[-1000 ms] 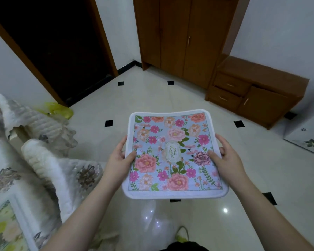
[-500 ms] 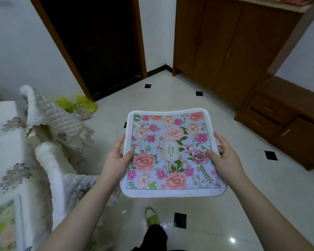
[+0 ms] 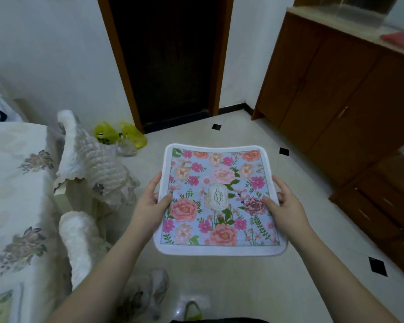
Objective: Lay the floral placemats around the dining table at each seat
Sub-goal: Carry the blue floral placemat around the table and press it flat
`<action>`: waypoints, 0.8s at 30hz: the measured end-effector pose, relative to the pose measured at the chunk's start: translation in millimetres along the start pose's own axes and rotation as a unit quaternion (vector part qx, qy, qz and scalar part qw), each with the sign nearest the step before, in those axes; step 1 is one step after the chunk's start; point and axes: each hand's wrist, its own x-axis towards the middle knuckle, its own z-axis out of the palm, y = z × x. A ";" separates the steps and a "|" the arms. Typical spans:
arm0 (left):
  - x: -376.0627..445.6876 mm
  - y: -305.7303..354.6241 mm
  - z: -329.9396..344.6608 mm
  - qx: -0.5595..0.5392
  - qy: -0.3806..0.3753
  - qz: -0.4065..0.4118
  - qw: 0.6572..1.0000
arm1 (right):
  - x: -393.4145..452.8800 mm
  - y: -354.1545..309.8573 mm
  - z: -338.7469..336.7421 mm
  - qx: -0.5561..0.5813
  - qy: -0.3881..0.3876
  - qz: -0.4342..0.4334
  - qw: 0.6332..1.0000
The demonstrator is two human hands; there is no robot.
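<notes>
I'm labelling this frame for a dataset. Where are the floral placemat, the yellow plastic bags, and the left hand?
floral placemat [image 3: 219,199]: head view, on the oval label at its centre.
yellow plastic bags [image 3: 107,134]: head view, on the left bag's front.
left hand [image 3: 149,201]: head view, on the back of the hand.

A dark doorway [image 3: 170,59] with a brown wooden frame stands in the white wall [image 3: 44,54] straight ahead. To its right a tall wooden cabinet [image 3: 336,89] meets a lower chest of drawers [image 3: 383,206]. A red item [image 3: 401,40] (too blurred to identify) lies on the cabinet top. The pale glossy floor [image 3: 231,276] carries small black diamond tiles [image 3: 377,266]. Yellow plastic bags [image 3: 119,135] sit by the door frame. At left, chairs with quilted covers [image 3: 91,164] stand near the doorway.
</notes>
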 end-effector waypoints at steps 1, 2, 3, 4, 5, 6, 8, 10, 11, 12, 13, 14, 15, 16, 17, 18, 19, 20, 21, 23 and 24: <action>7.4 2.1 -5.7 0.003 0.008 0.001 1.000 | 9.6 -5.8 7.0 0.001 -0.006 0.000 1.000; 14.2 4.2 -11.3 0.003 0.016 0.004 1.000 | 18.8 -11.5 13.4 0.004 -0.012 -0.001 1.000; 20.8 6.2 -16.6 0.000 0.024 0.006 1.000 | 28.8 -16.3 19.4 0.006 -0.021 -0.003 1.000; 27.0 8.0 -21.7 -0.004 0.034 0.006 0.999 | 38.8 -21.5 24.8 0.006 -0.031 -0.005 0.999; 33.2 9.1 -26.7 -0.007 0.043 0.003 0.999 | 49.1 -26.8 30.4 0.005 -0.041 -0.006 0.999; 39.0 10.1 -31.1 -0.010 0.051 -0.001 0.999 | 58.9 -32.4 35.6 0.004 -0.049 -0.008 0.999; 51.8 11.4 -37.7 -0.025 0.064 -0.005 0.998 | 79.6 -41.6 46.0 0.003 -0.066 -0.015 0.998; 65.9 13.8 -42.1 -0.033 0.081 -0.001 0.996 | 101.2 -49.7 55.4 0.007 -0.080 -0.024 0.996; 73.5 15.7 -43.6 -0.031 0.088 -0.001 0.996 | 113.1 -52.8 60.0 0.008 -0.086 -0.028 0.996; 81.9 17.5 -44.6 -0.030 0.095 -0.004 0.995 | 125.5 -56.0 64.4 0.009 -0.093 -0.031 0.995; 91.0 19.3 -45.2 -0.032 0.102 -0.007 0.994 | 139.1 -58.3 68.8 0.010 -0.101 -0.032 0.994; 101.1 21.3 -45.6 -0.035 0.109 -0.011 0.993 | 153.6 -60.4 73.5 0.012 -0.109 -0.034 0.993; 111.3 23.2 -45.6 -0.035 0.116 -0.014 0.992 | 169.0 -61.7 78.1 0.012 -0.115 -0.037 0.993; 122.6 25.2 -45.2 -0.030 0.126 -0.018 0.991 | 185.3 -63.7 82.4 0.011 -0.121 -0.041 0.992; 134.3 27.2 -44.0 -0.024 0.136 -0.023 0.990 | 202.2 -66.2 86.3 0.009 -0.128 -0.045 0.991; 145.7 29.8 -42.8 -0.017 0.145 -0.028 0.989 | 218.6 -69.5 89.1 0.007 -0.135 -0.048 0.990; 157.3 32.9 -41.0 -0.012 0.151 -0.033 0.988 | 234.6 -72.6 91.5 0.006 -0.142 -0.050 0.989; 168.9 36.6 -39.0 -0.008 0.157 -0.039 0.987 | 250.1 -76.3 93.0 0.005 -0.148 -0.052 0.988; 180.3 40.5 -37.4 -0.004 0.163 -0.046 0.986 | 265.7 -79.8 94.2 0.003 -0.155 -0.055 0.986; 200.5 49.9 -33.0 -0.008 0.176 -0.058 0.983 | 295.1 -89.1 95.8 0.005 -0.175 -0.058 0.983; 209.6 54.4 -30.7 -0.015 0.180 -0.060 0.982 | 309.0 -94.4 97.1 0.008 -0.186 -0.057 0.981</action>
